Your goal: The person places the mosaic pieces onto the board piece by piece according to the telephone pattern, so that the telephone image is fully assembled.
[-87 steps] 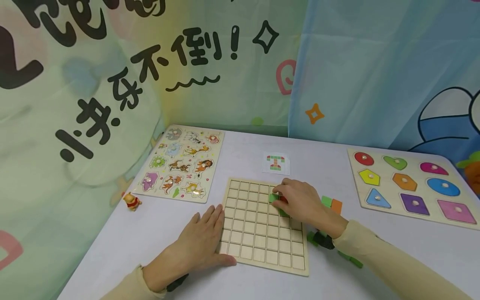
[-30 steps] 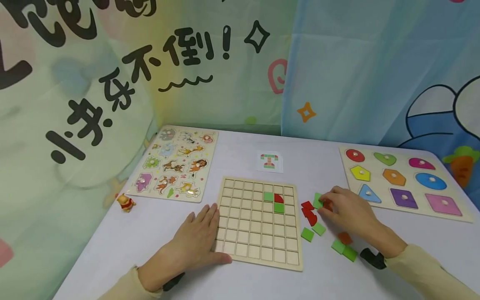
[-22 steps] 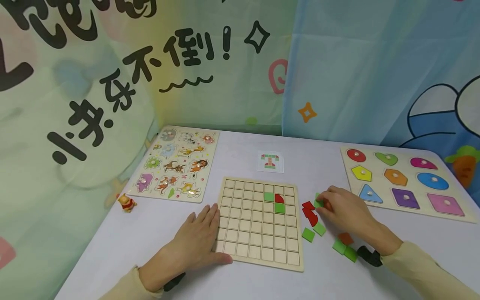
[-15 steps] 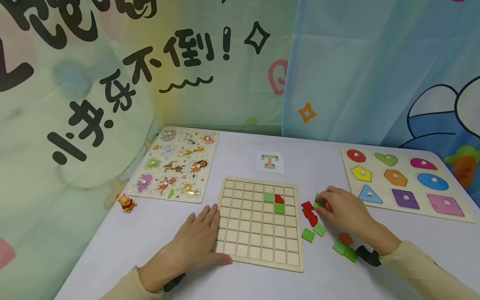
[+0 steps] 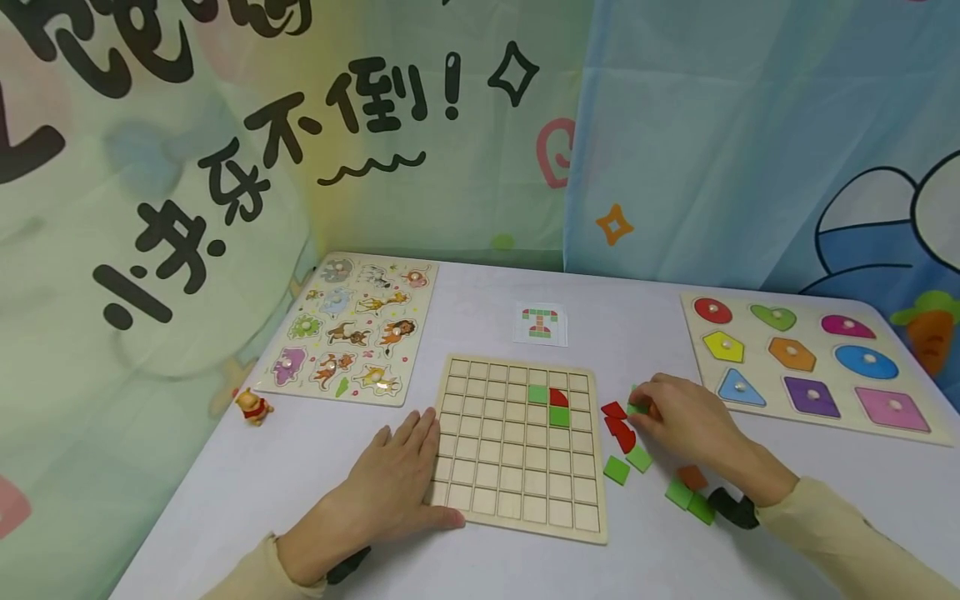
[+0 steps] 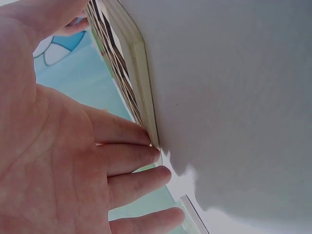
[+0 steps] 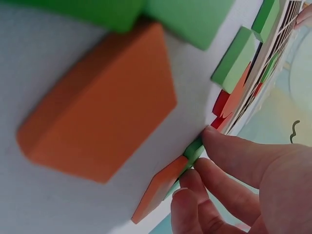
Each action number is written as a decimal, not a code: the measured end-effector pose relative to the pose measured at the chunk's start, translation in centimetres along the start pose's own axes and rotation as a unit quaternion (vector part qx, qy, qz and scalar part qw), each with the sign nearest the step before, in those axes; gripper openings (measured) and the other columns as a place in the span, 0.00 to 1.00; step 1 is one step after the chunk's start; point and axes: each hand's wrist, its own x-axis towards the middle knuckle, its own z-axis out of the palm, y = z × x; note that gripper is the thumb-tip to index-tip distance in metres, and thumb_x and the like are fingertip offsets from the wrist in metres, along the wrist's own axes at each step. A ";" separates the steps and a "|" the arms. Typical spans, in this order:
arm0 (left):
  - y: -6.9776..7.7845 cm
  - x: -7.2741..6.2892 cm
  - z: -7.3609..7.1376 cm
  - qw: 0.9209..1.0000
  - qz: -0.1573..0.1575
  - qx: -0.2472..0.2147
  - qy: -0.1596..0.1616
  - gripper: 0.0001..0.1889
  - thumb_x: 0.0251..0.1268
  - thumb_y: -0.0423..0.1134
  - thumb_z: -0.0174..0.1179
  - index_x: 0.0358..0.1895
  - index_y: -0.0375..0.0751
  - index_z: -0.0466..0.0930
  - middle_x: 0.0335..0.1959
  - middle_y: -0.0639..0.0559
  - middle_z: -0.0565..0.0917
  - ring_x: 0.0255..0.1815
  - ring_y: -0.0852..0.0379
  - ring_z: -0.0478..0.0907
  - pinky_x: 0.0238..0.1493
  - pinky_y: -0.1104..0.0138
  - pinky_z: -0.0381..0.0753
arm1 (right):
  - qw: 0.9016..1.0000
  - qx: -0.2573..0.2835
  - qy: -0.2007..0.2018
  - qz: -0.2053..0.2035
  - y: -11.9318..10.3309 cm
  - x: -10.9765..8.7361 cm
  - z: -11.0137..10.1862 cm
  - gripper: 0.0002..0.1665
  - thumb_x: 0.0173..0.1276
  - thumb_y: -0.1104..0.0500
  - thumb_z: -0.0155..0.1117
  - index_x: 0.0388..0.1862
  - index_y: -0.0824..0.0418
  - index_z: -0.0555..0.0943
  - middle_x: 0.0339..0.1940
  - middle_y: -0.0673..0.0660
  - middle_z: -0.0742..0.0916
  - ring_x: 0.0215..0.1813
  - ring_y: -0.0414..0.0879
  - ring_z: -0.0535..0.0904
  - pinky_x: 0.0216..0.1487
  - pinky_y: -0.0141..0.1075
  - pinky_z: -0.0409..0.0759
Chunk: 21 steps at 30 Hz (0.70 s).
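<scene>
My left hand (image 5: 393,479) lies flat with straight fingers along the left edge of a wooden grid board (image 5: 491,454). In the left wrist view its fingertips touch the board's side (image 6: 144,83). A green square tile (image 5: 537,394), a red quarter-round tile (image 5: 558,397) and another green square (image 5: 558,417) sit in the board's upper right cells. To the right of the board, my right hand (image 5: 697,429) pinches a green tile (image 7: 194,150) between thumb and fingers, low over the table. An orange tile (image 7: 158,190) lies right beside it, mostly hidden by the hand in the head view.
Red tiles (image 5: 620,433), green squares (image 5: 617,470) and an orange tile (image 5: 692,477) lie loose right of the board. A pattern card (image 5: 551,335) lies behind it. An animal puzzle (image 5: 408,367), a shape puzzle (image 5: 757,379) and a bear figurine (image 5: 253,407) stand around.
My right hand has moved from the board's upper right cells to the loose tiles on the right, uncovering the tiles in the board. Over the last second it barely shifts. The left hand stays put.
</scene>
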 end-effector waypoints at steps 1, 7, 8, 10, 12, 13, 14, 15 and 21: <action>0.0 0.0 0.0 1.000 0.000 -0.002 -0.001 0.62 0.56 0.79 0.58 0.78 0.28 0.58 0.82 0.35 0.59 0.83 0.38 0.59 0.74 0.42 0.68 | 1.000 0.002 0.000 0.000 0.0 0.0 0.0 0.17 0.60 0.57 0.78 0.47 0.62 0.88 0.33 0.52 0.84 0.35 0.45 0.75 0.36 0.37 0.76; -0.2 0.1 0.1 1.000 0.001 -0.010 -0.003 0.62 0.56 0.79 0.58 0.78 0.28 0.58 0.82 0.35 0.58 0.83 0.38 0.58 0.74 0.41 0.67 | 1.000 0.010 0.002 0.004 0.2 -0.1 -0.1 0.18 0.61 0.56 0.78 0.48 0.62 0.88 0.32 0.51 0.82 0.34 0.44 0.74 0.34 0.35 0.72; -0.2 0.1 0.2 1.000 0.001 -0.010 -0.002 0.62 0.56 0.79 0.58 0.78 0.28 0.58 0.82 0.35 0.58 0.83 0.38 0.58 0.74 0.41 0.67 | 1.000 0.010 0.004 0.003 0.3 -0.1 -0.1 0.19 0.61 0.56 0.78 0.48 0.62 0.88 0.32 0.51 0.82 0.34 0.44 0.74 0.34 0.35 0.72; -0.2 0.1 0.2 1.000 0.001 -0.009 -0.001 0.62 0.56 0.79 0.58 0.78 0.28 0.58 0.82 0.35 0.58 0.83 0.38 0.58 0.74 0.41 0.67 | 1.000 0.007 0.008 0.002 0.6 0.0 -0.1 0.19 0.61 0.56 0.78 0.49 0.62 0.88 0.32 0.51 0.83 0.34 0.44 0.74 0.35 0.35 0.72; -0.2 0.1 0.2 1.000 0.001 -0.006 0.002 0.62 0.56 0.79 0.57 0.78 0.28 0.58 0.82 0.35 0.58 0.83 0.39 0.59 0.74 0.41 0.68 | 1.000 0.004 0.012 -0.002 0.7 0.0 0.0 0.19 0.60 0.56 0.78 0.48 0.62 0.88 0.33 0.51 0.84 0.34 0.44 0.74 0.35 0.35 0.73; -0.2 0.1 0.2 1.000 0.002 -0.005 0.003 0.62 0.56 0.79 0.58 0.78 0.28 0.58 0.82 0.35 0.59 0.82 0.39 0.59 0.73 0.41 0.68 | 1.000 0.003 0.014 -0.002 0.8 0.0 0.0 0.19 0.60 0.56 0.79 0.48 0.62 0.88 0.33 0.51 0.84 0.34 0.44 0.74 0.35 0.35 0.73; -0.2 0.1 0.3 1.000 0.003 -0.004 0.004 0.62 0.56 0.79 0.57 0.78 0.28 0.58 0.82 0.35 0.59 0.82 0.39 0.59 0.73 0.41 0.68 | 1.000 0.003 0.014 -0.003 0.9 0.0 0.0 0.19 0.60 0.56 0.79 0.49 0.62 0.88 0.33 0.51 0.84 0.34 0.44 0.74 0.35 0.35 0.73; -0.2 0.1 0.3 1.000 0.003 -0.003 0.005 0.62 0.56 0.79 0.57 0.78 0.27 0.58 0.82 0.35 0.59 0.82 0.39 0.59 0.73 0.41 0.68 | 1.000 0.002 0.014 -0.002 0.9 0.0 0.0 0.20 0.60 0.55 0.79 0.49 0.62 0.88 0.34 0.52 0.84 0.34 0.44 0.74 0.35 0.35 0.73; -0.2 0.1 0.3 1.000 0.003 -0.005 0.006 0.62 0.56 0.79 0.58 0.78 0.27 0.58 0.82 0.35 0.59 0.82 0.39 0.59 0.73 0.41 0.68 | 1.000 0.001 0.018 -0.004 1.0 0.0 0.1 0.21 0.60 0.55 0.79 0.49 0.63 0.89 0.33 0.52 0.84 0.34 0.43 0.74 0.33 0.34 0.72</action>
